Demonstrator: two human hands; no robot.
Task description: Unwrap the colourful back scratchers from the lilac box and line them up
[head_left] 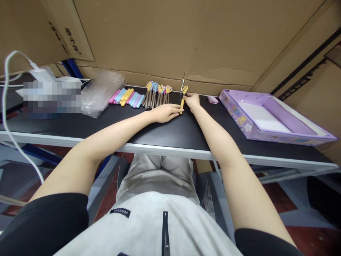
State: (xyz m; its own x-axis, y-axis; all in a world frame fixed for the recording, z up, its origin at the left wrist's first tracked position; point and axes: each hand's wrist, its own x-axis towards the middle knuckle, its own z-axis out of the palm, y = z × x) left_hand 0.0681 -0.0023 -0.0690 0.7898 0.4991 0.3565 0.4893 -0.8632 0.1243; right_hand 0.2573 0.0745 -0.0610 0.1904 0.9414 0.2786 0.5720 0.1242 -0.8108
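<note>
A small back scratcher [182,103] with a yellow claw head and a yellow handle stands out on the black table between my hands. My left hand [165,112] has its fingertips closed about the lower handle. From the other side, my right hand [193,101] pinches it higher up, just below the claw. Left of it lies a row of scratcher heads [156,96] with dark rods and yellow, blue and pink claws. Beyond that row are loose handles [126,97] in pink, blue and yellow.
Clear plastic bags [102,90] lie at the left, near a white cable [7,117]. On the right sits a purple open box [250,129], with a small pink packet [212,100] beside it. A cardboard wall [170,39] closes the table's back.
</note>
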